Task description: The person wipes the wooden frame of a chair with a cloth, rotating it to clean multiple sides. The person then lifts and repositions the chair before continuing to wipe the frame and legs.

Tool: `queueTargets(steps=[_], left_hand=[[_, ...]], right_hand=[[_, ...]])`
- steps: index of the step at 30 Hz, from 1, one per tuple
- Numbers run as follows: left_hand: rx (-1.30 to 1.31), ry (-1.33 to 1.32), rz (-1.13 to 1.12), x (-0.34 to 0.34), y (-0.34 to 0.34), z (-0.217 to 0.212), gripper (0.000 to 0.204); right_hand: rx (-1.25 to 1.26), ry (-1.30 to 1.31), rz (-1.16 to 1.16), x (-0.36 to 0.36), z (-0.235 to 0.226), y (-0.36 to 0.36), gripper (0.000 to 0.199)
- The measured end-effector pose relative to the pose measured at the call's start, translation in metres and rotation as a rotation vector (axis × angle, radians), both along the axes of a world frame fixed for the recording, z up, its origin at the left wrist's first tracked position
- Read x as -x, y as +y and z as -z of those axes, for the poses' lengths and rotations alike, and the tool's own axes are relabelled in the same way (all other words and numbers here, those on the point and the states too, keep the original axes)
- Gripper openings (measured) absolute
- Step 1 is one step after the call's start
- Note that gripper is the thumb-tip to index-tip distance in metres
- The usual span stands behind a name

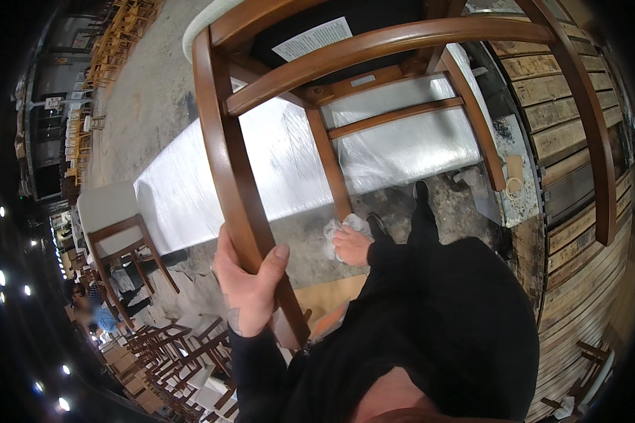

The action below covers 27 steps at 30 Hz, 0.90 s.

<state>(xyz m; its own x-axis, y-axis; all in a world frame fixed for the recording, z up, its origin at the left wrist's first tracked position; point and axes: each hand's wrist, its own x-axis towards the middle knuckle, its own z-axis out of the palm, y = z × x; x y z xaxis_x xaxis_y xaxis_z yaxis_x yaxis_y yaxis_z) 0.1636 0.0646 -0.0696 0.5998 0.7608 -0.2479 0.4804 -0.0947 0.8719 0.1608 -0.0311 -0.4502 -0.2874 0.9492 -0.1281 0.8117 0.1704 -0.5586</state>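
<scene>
A brown wooden chair (391, 35) is tipped over in front of me, its dark underside and a white label facing me and a pale padded edge showing at upper left. My left hand (250, 282) is closed round the lower part of its near left leg (226, 162), thumb on one side. Lower down and further right, my right hand (354, 247) presses a crumpled white cloth (331, 230) against the end of another leg (332, 169). Part of the cloth is hidden under the fingers.
Behind the chair lies a long surface wrapped in clear plastic (183, 176). A pale padded chair (113, 201) stands at left, with stacked chairs (183, 352) below it. Wooden slats (557, 106) run along the right. Another person (106, 319) is at far left.
</scene>
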Motion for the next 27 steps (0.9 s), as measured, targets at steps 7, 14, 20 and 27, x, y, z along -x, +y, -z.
queueTargets(steps=[7,14,20,27], left_hand=[[-0.01,0.0,-0.016,0.001,0.0,0.003,0.054],[-0.041,-0.005,0.028,0.006,0.005,0.007,0.053],[-0.054,-0.023,0.02,0.006,0.004,0.007,0.058],[-0.049,-0.012,0.029,0.016,0.006,0.013,0.066]], right_hand=[[-0.246,-0.312,0.539,-0.173,0.006,0.132,0.027],[-0.266,-0.218,0.799,-0.136,0.01,0.104,0.034],[-0.028,-0.007,0.312,-0.003,-0.007,-0.043,0.02],[-0.389,0.115,1.413,-0.152,-0.035,-0.199,0.035]])
